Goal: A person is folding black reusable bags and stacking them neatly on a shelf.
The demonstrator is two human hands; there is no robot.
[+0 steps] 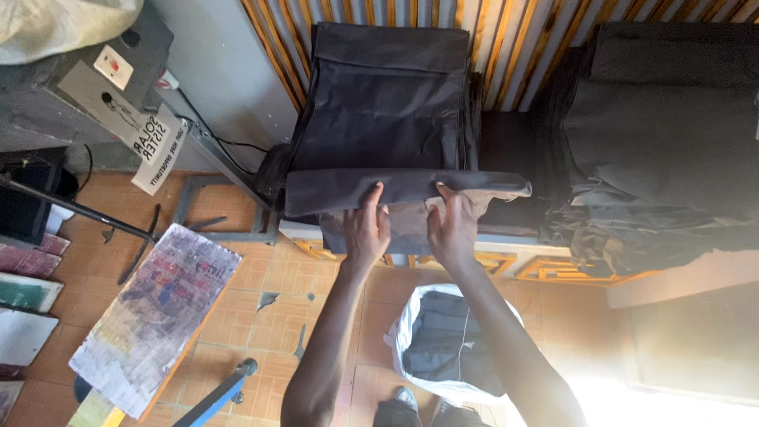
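Note:
A stack of folded dark grey garments (379, 111) lies on a table against a striped wall. Its near edge is a folded-over dark band (332, 192) stretching left to right. My left hand (365, 229) presses flat on that band with fingers spread. My right hand (453, 228) rests just beside it, fingers on the band and thumb over a paler grey-brown layer (411, 217) underneath. Neither hand visibly grips the cloth.
A second heap of dark clothing (656, 150) sits to the right. Below on the tiled floor stand a white bag with dark garments (403, 332), a stained printing board (158, 316), a blue bar (221, 391) and metal frames (213, 221). Grey equipment (87, 87) occupies the upper left.

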